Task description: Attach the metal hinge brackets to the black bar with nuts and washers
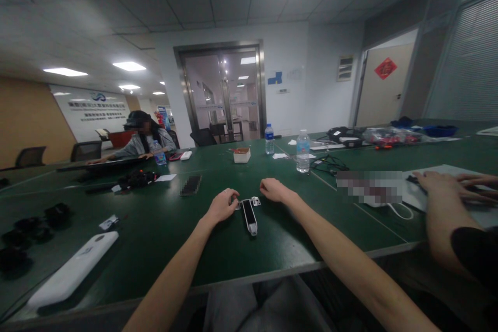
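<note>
On the green table in front of me lies a slim, elongated device with a white frame and black face (pixel 249 216), narrowing towards my side. My left hand (pixel 223 206) is curled at its far left corner, the fingertips closed at a small silver metal piece (pixel 238 206). Just off the far right corner sits another small silver metal fitting (pixel 256 201) with holes. Beside that fitting my right hand (pixel 274 190) rests on the table with fingers curled in; whatever they might hold is hidden.
A phone (pixel 190 185) lies left of my hands. Further off stand a small white box (pixel 241 155) and water bottles (pixel 303 151). A long white case (pixel 73 270) lies at left. At right, another person's hands (pixel 447 184) work by a white sheet; someone sits across the table.
</note>
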Demonstrator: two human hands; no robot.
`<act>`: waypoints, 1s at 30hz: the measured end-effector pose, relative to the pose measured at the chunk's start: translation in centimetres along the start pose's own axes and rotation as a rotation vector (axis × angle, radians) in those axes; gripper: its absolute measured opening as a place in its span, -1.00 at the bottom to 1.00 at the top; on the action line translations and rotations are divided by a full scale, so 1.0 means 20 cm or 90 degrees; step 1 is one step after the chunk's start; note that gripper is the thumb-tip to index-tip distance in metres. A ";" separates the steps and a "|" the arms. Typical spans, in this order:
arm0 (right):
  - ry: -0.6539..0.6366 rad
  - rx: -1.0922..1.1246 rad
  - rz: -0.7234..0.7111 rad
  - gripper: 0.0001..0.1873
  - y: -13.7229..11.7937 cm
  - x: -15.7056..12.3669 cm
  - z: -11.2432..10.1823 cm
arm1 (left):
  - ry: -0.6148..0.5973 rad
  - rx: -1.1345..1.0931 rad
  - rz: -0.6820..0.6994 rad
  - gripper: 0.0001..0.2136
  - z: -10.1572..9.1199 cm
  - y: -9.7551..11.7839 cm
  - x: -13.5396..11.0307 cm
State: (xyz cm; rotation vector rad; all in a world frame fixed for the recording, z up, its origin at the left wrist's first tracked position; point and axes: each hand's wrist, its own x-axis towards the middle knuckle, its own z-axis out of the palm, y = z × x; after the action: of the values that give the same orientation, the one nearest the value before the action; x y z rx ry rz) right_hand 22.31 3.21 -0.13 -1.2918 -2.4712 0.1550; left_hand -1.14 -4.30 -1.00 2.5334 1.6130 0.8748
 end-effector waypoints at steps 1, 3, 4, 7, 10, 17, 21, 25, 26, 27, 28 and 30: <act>0.017 0.013 -0.015 -0.84 -0.02 0.00 -0.01 | 0.007 0.000 0.001 -0.82 0.00 0.00 0.00; 0.047 0.042 -0.049 -0.83 -0.06 -0.01 -0.02 | 0.021 -0.001 0.004 -0.82 0.00 0.00 0.00; 0.058 0.059 -0.067 -0.84 -0.08 -0.01 -0.02 | 0.027 -0.002 0.008 -0.82 0.00 0.00 0.00; 0.083 0.116 -0.111 -0.83 -0.17 -0.03 0.01 | 0.043 -0.006 0.021 -0.82 0.01 0.00 0.00; 0.104 0.185 -0.142 -0.81 -0.25 -0.04 0.04 | 0.051 -0.013 0.037 -0.82 0.01 0.00 0.01; 0.140 0.314 -0.153 -0.83 -0.32 -0.04 0.11 | 0.082 -0.030 0.059 -0.82 0.02 -0.01 0.01; 0.164 0.348 -0.149 -0.88 -0.30 -0.03 0.13 | 0.091 -0.037 0.071 -0.81 0.03 -0.01 0.01; 0.165 0.368 -0.162 -0.92 -0.28 -0.02 0.14 | 0.093 -0.034 0.082 -0.85 0.03 -0.01 0.01; 0.162 0.372 -0.166 -0.93 -0.28 -0.02 0.14 | 0.091 -0.032 0.083 -0.86 0.03 -0.01 0.01; 0.158 0.373 -0.169 -0.94 -0.28 -0.02 0.14 | 0.088 -0.030 0.085 -0.87 0.02 0.00 0.01; 0.155 0.373 -0.171 -0.94 -0.28 -0.02 0.15 | 0.085 -0.028 0.086 -0.87 0.02 0.00 0.01; 0.148 0.363 -0.170 -0.93 -0.28 -0.02 0.15 | 0.079 -0.023 0.086 -0.86 0.02 0.00 0.01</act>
State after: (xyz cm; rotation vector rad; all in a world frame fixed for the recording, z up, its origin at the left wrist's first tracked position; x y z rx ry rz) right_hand 17.15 -0.11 -1.59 -0.6921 -2.1457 0.5593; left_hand -0.95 -4.00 -1.23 2.6381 1.4540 1.0822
